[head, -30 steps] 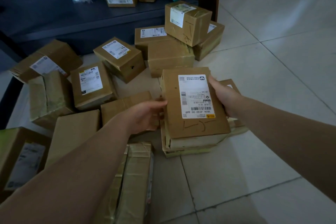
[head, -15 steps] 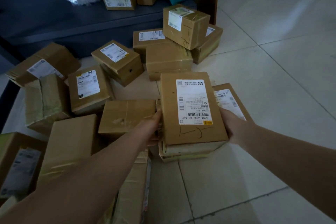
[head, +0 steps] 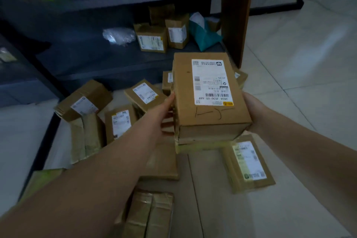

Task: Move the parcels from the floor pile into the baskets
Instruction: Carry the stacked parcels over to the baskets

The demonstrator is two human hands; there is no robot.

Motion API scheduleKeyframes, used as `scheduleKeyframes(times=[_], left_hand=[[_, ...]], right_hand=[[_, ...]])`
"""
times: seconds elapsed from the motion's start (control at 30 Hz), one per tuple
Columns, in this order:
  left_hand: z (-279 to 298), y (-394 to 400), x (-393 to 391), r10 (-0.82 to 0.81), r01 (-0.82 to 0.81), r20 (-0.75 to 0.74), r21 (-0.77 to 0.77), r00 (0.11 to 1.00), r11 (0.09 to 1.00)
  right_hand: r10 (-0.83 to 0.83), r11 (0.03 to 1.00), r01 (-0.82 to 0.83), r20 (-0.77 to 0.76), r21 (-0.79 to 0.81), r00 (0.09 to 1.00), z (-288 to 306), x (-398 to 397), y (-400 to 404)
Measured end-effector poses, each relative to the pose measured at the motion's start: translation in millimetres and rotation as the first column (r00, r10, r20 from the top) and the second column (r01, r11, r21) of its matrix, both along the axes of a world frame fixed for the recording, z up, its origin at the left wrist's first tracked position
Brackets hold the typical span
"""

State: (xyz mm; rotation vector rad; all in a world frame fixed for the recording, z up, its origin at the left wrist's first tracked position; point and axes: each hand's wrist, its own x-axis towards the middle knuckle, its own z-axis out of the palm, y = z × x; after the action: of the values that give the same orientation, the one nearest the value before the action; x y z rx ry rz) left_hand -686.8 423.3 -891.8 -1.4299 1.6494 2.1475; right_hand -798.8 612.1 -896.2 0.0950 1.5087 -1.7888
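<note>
Pale floor tiles (head: pixel 309 63) at lower left carry many scattered parcels (head: pixel 119 121) yet unmoved, no basket in view, while at frame centre the left hand (head: pixel 164 114) and right hand (head: pixel 251 108) clamp a stack of boxes (head: pixel 210 92) from both sides.

I hold a stack of parcels (head: pixel 210 94) mid-frame, my left hand (head: pixel 164 114) pressed to its left side, my right hand (head: pixel 251 110) gripping its right. Loose parcels (head: pixel 119 121) litter the tiled floor (head: pixel 299 63) at lower left. A dark shelf (head: pixel 96 56) fills the upper left, carrying more boxes (head: pixel 151 39).
</note>
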Motion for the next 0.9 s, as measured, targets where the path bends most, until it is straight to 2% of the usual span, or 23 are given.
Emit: scheduleKeyframes(times=[0.1,0.23,0.37,0.43,0.5,0.67,0.77,0.9], left_hand=[[113.3,-13.7,1.0,-0.019,0.020,-0.022,0.018,1.000,1.000],[304.0,-26.2,9.0,-0.036,0.034,-0.063,-0.034,0.997,0.999],[504.6,-35.6,27.9,0.024,-0.042,-0.126,-0.138,0.992,0.989],[593.3,-40.1,46.6,0.079,-0.108,-0.166,-0.177,0.983,0.978],[665.9,-46.1,72.1,0.181,-0.219,-0.209,-0.178,0.961,0.959],[776.0,-64.8,171.9,0.372,-0.446,-0.335,-0.175,0.865,0.878],[813.5,-69.2,246.5,0.435,-0.543,-0.422,-0.178,0.795,0.820],[843.5,-69.8,344.7,0.533,-0.646,-0.433,-0.164,0.727,0.746]], right_hand=[[-0.018,0.999,0.020,-0.039,0.044,0.999,115.7,-6.0,-11.1],[-0.012,0.989,0.019,-0.052,0.146,0.999,309.6,0.4,-25.1],[0.003,0.999,-0.002,-0.022,0.034,1.000,498.4,16.7,-41.1],[0.073,0.997,-0.071,-0.070,0.041,0.995,586.7,35.4,-52.8],[0.139,0.990,-0.142,-0.128,-0.018,0.982,662.8,53.1,-68.4],[0.306,0.936,-0.349,-0.400,-0.037,0.864,790.9,110.1,-110.5],[0.508,0.830,-0.557,-0.374,-0.031,0.776,835.2,162.7,-138.3],[0.629,0.713,-0.700,-0.403,-0.044,0.665,855.9,245.6,-176.1]])
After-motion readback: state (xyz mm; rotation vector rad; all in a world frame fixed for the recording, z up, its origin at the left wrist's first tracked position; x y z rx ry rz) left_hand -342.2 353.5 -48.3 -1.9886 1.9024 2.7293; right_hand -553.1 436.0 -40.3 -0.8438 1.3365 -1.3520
